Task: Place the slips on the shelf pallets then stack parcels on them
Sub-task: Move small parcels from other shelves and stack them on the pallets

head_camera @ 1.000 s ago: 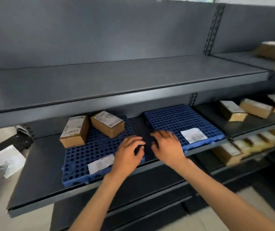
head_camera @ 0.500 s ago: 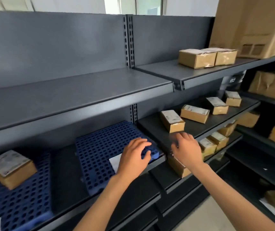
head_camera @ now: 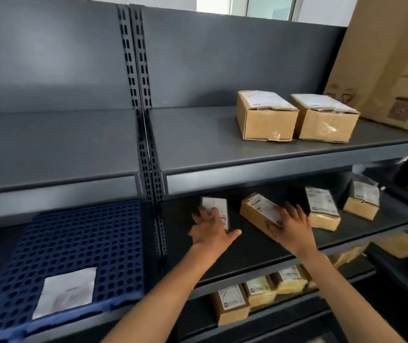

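A blue perforated pallet (head_camera: 69, 246) lies on the middle shelf at the left, with a white slip (head_camera: 65, 294) on its front edge. To its right, on the dark middle shelf (head_camera: 247, 253), my left hand (head_camera: 210, 227) reaches with spread fingers over a small labelled parcel (head_camera: 219, 206). My right hand (head_camera: 289, 227) has its fingers spread on a second brown parcel (head_camera: 257, 210) that sits at an angle. Neither hand is closed round a parcel. Two more labelled parcels, one (head_camera: 323, 207) and another (head_camera: 362, 200), sit further right.
Two larger cardboard boxes (head_camera: 267, 117) (head_camera: 326, 117) stand on the upper shelf, beside a big leaning carton (head_camera: 391, 60). Several small parcels (head_camera: 260, 295) fill the shelf below. A slotted upright (head_camera: 146, 149) divides the two shelf bays.
The view has swung right from the pallets to the parcel bay. Both hands moved from the pallets' front edge up onto two parcels on the middle shelf.
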### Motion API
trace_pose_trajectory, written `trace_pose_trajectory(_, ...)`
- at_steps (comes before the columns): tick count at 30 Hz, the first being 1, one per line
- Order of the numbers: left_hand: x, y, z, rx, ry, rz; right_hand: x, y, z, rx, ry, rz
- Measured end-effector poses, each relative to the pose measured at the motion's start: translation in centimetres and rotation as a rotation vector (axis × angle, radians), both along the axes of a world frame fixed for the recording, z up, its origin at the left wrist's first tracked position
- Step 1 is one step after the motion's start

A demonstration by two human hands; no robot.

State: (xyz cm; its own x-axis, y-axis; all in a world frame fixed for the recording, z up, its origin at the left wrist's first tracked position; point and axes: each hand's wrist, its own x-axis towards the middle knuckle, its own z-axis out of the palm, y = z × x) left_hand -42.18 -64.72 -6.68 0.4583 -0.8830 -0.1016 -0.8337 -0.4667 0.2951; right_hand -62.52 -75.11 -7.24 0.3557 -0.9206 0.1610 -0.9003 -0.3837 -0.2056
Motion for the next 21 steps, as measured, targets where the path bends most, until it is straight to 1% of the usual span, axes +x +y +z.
trace_pose_trajectory(2,0.5,-0.6,-0.3,-0.033,0.0,0.04,-0.3,-1.5,-0.1,0.082,0.015,0.05)
trace_pose_trajectory(4,1.5,-0.2,0.0,-0.061,0.015,0.06,0.1,-2.5,0.3,0.113,0.003,0.097)
trace_pose_trajectory(6,2.4,1.2,0.7,-0.126,0.042,0.038,0.7,-2.3,0.9,0.081,-0.002,0.111)
trace_pose_trajectory(8,4.1,4.1,1.5,-0.2,0.075,0.028,3.0,-1.3,1.3,0.008,-0.022,0.189)
trace_pose_trajectory(11,8.2,10.8,3.4,-0.259,0.159,0.071,9.1,1.9,3.0,-0.059,-0.101,0.344)
trace_pose_trajectory(13,11.5,16.4,4.7,-0.302,0.188,0.135,13.8,4.9,4.3,-0.047,-0.176,0.465)
trace_pose_trajectory(17,18.6,28.8,6.8,-0.383,0.096,0.343,23.6,13.1,6.3,0.007,-0.332,0.69)
trace_pose_trajectory(21,25.6,40.9,7.7,-0.412,0.019,0.54,32.7,22.7,7.1,0.011,-0.384,0.895)
